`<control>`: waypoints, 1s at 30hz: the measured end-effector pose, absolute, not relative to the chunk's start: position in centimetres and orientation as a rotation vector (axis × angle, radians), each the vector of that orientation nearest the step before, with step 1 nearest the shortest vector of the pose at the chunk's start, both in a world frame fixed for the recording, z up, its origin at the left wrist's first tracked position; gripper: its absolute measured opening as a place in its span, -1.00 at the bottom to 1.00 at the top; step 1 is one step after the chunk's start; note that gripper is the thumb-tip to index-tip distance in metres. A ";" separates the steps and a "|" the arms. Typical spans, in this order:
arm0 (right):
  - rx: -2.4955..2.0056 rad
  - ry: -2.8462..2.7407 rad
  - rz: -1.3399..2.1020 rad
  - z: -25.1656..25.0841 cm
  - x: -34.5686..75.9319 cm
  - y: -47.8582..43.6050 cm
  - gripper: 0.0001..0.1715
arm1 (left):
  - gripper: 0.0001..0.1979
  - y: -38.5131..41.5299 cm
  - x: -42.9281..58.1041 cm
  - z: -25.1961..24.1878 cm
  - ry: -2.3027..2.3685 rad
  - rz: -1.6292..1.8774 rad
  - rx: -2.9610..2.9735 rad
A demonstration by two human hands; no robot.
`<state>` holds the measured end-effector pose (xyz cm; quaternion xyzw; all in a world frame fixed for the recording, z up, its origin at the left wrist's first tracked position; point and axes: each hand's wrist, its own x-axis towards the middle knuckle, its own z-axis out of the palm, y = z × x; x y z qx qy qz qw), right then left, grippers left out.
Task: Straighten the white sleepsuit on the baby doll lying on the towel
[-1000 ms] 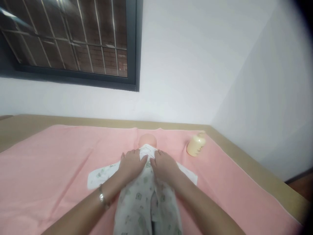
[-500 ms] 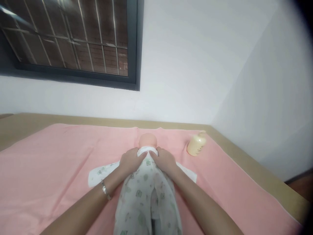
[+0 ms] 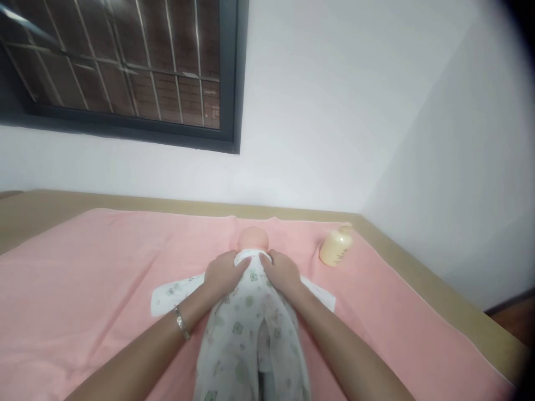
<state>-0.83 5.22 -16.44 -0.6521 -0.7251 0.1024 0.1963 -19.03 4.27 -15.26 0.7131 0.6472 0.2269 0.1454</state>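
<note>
A baby doll lies on its back on a pink towel [image 3: 96, 262], its bald head [image 3: 253, 239] pointing away from me. It wears a white printed garment [image 3: 251, 334] with small green figures. My left hand [image 3: 223, 274], a bracelet on its wrist, pinches the garment's left collar edge by the doll's neck. On the other side my right hand [image 3: 283, 274] grips the right collar edge. Both hands press close together on the doll's chest. The garment's sleeves spread flat to both sides.
A cream-yellow pump bottle [image 3: 335, 246] lies on the towel to the right of the doll. The towel covers a tan surface [image 3: 438, 289] that meets white walls at the back and right. A barred dark window [image 3: 117, 67] is upper left.
Both hands slid up from the doll's chest to its neck and closed on the collar edges, drawing the garment together. The view tilted slightly.
</note>
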 end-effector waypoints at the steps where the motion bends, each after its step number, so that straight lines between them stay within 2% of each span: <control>1: -1.828 -2.031 0.292 -16.4 -0.8 5.2 -0.39 | -0.52 4.3 -19.0 -15.3 1.865 0.650 2.051; 30: -1.830 -2.021 0.316 -16.5 -0.8 5.1 -0.38 | -0.53 3.9 -18.8 -14.7 1.869 0.616 2.025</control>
